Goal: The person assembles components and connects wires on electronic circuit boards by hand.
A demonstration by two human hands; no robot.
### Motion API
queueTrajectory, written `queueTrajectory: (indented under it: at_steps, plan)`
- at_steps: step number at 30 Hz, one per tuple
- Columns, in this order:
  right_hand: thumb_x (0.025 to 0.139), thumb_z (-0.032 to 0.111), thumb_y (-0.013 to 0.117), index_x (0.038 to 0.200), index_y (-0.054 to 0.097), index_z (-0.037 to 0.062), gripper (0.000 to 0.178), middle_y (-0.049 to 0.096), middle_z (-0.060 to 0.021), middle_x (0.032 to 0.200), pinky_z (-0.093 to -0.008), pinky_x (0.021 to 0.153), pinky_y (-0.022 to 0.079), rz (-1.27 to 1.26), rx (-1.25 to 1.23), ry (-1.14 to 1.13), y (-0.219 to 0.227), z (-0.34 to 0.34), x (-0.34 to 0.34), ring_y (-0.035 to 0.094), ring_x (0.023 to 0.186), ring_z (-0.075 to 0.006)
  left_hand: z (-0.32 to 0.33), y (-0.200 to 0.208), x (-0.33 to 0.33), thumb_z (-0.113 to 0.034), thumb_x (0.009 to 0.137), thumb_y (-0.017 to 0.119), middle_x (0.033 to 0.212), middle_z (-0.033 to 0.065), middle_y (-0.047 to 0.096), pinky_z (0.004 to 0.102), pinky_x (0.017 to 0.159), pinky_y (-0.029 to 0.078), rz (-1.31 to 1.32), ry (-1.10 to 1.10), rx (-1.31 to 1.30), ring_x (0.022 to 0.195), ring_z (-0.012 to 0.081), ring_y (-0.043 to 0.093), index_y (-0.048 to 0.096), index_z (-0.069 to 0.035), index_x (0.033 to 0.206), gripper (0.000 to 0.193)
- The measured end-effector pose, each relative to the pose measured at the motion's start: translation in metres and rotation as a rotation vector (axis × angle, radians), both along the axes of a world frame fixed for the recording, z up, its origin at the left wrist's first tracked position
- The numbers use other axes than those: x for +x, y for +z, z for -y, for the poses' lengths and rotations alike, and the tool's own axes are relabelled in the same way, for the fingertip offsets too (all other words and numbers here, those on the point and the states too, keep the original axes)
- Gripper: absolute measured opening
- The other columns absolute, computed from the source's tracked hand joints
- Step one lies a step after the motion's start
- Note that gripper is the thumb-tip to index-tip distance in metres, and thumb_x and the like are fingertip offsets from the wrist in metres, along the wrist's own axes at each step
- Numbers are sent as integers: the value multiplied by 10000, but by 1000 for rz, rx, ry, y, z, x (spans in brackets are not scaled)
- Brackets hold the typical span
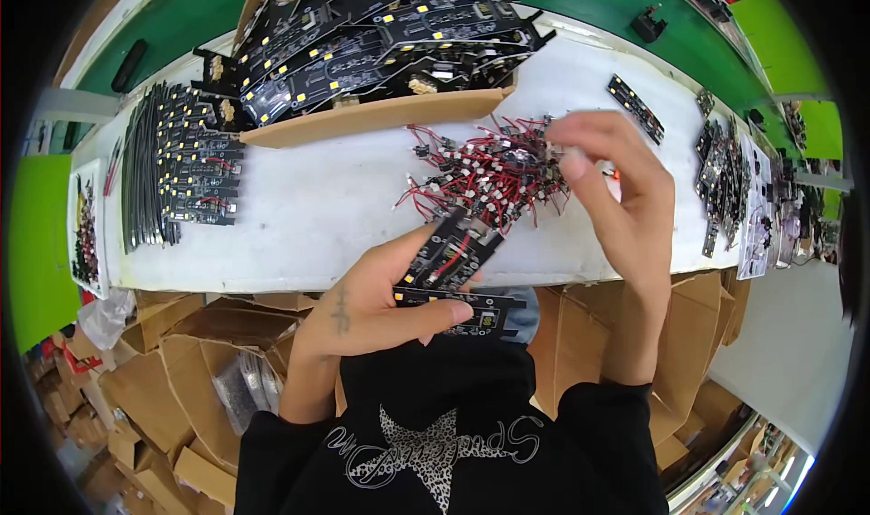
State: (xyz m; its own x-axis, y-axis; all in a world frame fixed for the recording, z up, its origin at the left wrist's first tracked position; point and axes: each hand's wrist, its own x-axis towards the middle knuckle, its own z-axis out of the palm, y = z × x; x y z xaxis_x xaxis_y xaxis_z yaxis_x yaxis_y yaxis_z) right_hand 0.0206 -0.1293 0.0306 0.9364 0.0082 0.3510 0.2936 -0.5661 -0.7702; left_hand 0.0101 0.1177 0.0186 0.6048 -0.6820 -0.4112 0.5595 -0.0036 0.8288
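My left hand (362,311) is closed around a few black circuit boards (444,252), its thumb pressed on the lowest one. The boards lie fanned out, with yellow-white squares on them and a red wire across the upper one. My right hand (625,179) is at the right edge of a pile of small white connectors with red and black wires (489,172). Its thumb and fingers are curled toward each other in a pinch. What lies between the fingertips is too small to make out.
A cardboard box (381,116) heaped with black circuit boards stands at the back. Left on the white table (317,207) lie a row of boards (195,175), black strips (145,170) and a white tray (101,279). More boards (720,175) lie right. Open cartons (181,379) sit below.
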Motion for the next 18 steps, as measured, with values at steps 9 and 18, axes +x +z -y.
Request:
queueTrajectory:
  at_steps: [9,18]
  plan:
    - [709,34,752,764,622,-4,146,597,-72,727,-281,541,431,-570,235,681,10,-12,-8,570,621,-164,-7,4,19,-83,765,667,753,152,610,360,609,464,469,-371,85,669,311,610,555,5,962,244]
    - [686,-2,739,697,611,9,129,551,-39,620,-284,457,353,-557,307,679,-1,-13,-19,509,510,-130,-4,5,27,-121,744,662,699,157,562,382,586,435,592,-522,78,635,347,551,542,-2,896,227]
